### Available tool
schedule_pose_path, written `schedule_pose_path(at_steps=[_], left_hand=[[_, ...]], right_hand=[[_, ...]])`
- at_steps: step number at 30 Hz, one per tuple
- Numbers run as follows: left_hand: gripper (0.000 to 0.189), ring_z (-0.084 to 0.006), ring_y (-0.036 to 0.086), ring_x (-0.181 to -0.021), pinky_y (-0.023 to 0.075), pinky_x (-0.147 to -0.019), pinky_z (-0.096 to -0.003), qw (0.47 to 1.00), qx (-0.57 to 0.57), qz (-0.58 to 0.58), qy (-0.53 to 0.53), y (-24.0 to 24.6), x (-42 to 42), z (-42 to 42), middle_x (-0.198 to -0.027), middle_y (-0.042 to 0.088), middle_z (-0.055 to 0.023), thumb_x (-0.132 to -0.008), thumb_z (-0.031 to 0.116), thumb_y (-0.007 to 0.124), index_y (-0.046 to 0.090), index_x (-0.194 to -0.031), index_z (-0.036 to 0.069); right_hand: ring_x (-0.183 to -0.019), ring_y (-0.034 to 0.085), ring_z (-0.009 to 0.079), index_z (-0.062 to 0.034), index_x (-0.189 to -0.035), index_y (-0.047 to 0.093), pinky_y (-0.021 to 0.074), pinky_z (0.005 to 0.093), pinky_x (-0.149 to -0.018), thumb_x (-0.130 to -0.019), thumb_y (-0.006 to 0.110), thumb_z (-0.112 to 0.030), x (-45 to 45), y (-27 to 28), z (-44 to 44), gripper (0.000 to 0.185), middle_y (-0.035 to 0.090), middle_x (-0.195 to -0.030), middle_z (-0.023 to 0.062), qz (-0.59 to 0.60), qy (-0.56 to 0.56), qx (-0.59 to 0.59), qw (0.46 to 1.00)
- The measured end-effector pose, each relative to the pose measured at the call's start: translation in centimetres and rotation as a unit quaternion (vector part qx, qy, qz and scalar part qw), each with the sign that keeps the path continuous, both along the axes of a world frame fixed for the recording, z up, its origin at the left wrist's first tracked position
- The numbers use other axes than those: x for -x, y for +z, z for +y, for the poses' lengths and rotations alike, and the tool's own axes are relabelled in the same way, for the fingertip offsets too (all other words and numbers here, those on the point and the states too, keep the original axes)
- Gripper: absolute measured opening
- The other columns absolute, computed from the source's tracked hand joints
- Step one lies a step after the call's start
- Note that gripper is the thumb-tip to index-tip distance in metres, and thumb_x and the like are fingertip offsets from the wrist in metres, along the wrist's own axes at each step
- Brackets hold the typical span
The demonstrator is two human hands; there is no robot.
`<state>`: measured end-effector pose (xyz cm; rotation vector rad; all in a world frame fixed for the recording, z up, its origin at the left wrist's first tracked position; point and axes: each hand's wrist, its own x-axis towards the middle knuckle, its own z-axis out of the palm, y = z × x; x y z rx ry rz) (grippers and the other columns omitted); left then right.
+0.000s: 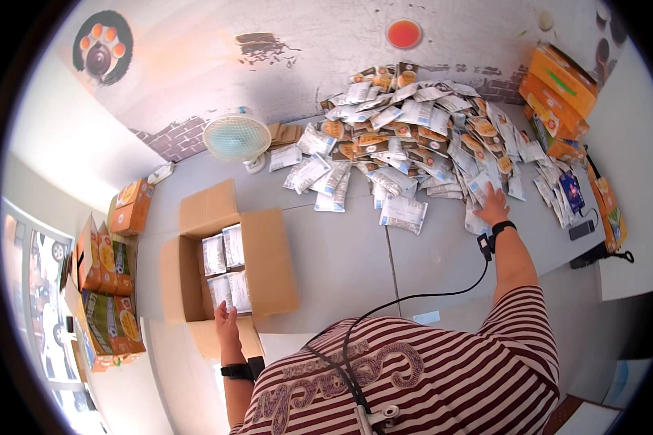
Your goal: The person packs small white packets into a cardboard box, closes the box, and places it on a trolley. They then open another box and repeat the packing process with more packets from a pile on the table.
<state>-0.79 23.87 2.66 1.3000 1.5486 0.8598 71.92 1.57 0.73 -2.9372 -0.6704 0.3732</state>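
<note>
An open cardboard box (272,261) stands on the grey table at the left, its flaps spread, with several printed sachets (232,246) lying in rows inside. My left hand (227,321) is at the box's near side, fingertips by the nearest sachets; whether it touches one cannot be told. A large heap of white, brown and orange sachets (413,130) lies against the wall. At the heap's right front edge, my right hand (491,207) reaches onto a white sachet (480,186), fingers spread. One sachet (404,213) lies separately at the heap's front.
A small fan (237,138) stands behind the box. Orange cartons are stacked at the back right (558,92) and at the left (109,321). A phone (571,191) and a dark power bank (581,230) lie at the right. A black cable (413,296) runs to my right wrist.
</note>
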Motion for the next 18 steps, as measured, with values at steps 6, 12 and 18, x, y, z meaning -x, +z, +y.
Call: schedule_pose_path(at_steps=[6,12,18], left_hand=[[0.044,-0.0170,0.047,-0.108,0.0370,-0.094,-0.0308,1.000,-0.013,0.003,0.013,1.4,-0.1,-1.1,-0.121,0.051,-0.0099,-0.087,0.017,0.060,0.046,-0.126,0.000],[0.044,-0.0197,0.047,-0.114,0.0361,-0.097,-0.0320,0.999,-0.029,0.019,0.000,0.8,0.0,-0.7,-0.124,0.050,-0.0116,-0.087,0.016,0.059,0.047,-0.125,0.000],[0.043,-0.0228,0.045,-0.119,0.0359,-0.099,-0.0336,0.999,-0.026,0.029,-0.029,1.2,-1.3,0.5,-0.128,0.049,-0.0141,-0.087,0.014,0.058,0.047,-0.126,0.000]], right_hand=[[-0.131,0.026,0.0370,-0.0275,-0.144,0.007,0.0209,0.0640,-0.101,-0.061,0.079,-0.031,-0.6,0.6,0.1,0.110,0.023,-0.143,0.0159,-0.002,-0.020,-0.017,1.000],[-0.123,0.035,0.0387,-0.0243,-0.145,0.008,0.0271,0.0611,-0.096,-0.062,0.075,-0.035,0.2,0.5,-0.2,0.106,0.035,-0.135,0.0152,-0.025,-0.044,0.001,0.999],[-0.119,0.038,0.0424,-0.0208,-0.145,0.004,0.0283,0.0547,-0.099,-0.063,0.071,-0.041,2.0,0.1,0.1,0.108,0.036,-0.131,0.0227,0.026,-0.105,-0.078,0.991]])
